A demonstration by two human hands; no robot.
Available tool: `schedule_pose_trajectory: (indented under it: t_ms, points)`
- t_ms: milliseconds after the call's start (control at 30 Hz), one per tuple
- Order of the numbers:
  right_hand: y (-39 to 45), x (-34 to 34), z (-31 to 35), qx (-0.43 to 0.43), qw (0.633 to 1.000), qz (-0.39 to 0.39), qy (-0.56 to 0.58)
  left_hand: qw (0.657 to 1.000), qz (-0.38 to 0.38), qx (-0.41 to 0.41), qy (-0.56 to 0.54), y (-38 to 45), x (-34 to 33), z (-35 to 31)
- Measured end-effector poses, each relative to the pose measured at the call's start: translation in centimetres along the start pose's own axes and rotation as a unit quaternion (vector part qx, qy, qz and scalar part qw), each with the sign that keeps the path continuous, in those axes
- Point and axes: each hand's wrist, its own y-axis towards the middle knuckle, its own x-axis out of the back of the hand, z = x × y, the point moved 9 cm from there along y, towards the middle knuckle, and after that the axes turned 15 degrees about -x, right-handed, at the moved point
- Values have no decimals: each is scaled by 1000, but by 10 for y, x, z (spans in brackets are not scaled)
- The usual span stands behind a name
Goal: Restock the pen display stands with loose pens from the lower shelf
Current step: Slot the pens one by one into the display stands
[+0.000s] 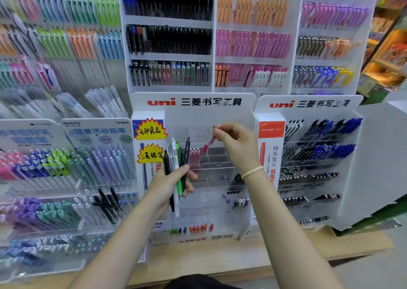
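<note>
Holding a red pen by its top end, the right hand pinches it between thumb and fingertips, tip angled down and left toward the clear uni display stand in the middle of the scene. The pen hangs just above a short row of pink pens already seated in one tier, which suggests the person is matching colour before dropping it in. The high pinch leaves the barrel free, probably so the tip can slide into a narrow slot without the fingers fouling the acrylic.

The left hand is closed around a bundle of loose pens: black, white and green barrels, held upright and fanned a little. Judged as a ready supply, kept near the stand and at left of the working slot so the right hand can draw from it one at a time. Thumb lies across the front of the bundle; the other fingers wrap behind.

Many compartments of the centre stand look bare; a few dark pens sit at its right side and small coloured ones along its bottom row. Fuller stands flank it left and right. A pale band circles the right wrist. Restocking appears mid-way, with several pens left to place.
</note>
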Motion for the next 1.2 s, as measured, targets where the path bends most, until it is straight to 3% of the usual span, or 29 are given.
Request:
schedule_pose_trajectory:
  t_ms: [267,500,633,733,833,933,1200]
  points:
    - [8,-29,-61,-69,994,40,-72,1000,-15,-13,-17,5,2,-2]
    - [10,-33,-62,-11,985,28,-168,999,-15,-1,-42,1,0,4]
    - [1,-33,-50,45,956,15,-289,999,-16,-4,-40,-1,1,3]
    - [-12,-20,-35,25,980,5,-197,999,-18,-10,-33,-2,1,3]
    - [-19,-24,-35,-78,992,84,-51,999,1,-13,-34,-4,-7,3]
    - [-25,-27,-39,-108,987,118,-16,999,27,-12,-35,-6,-17,3]
    - [-29,-15,-40,-126,985,97,66,999,29,16,-28,-13,-9,8]
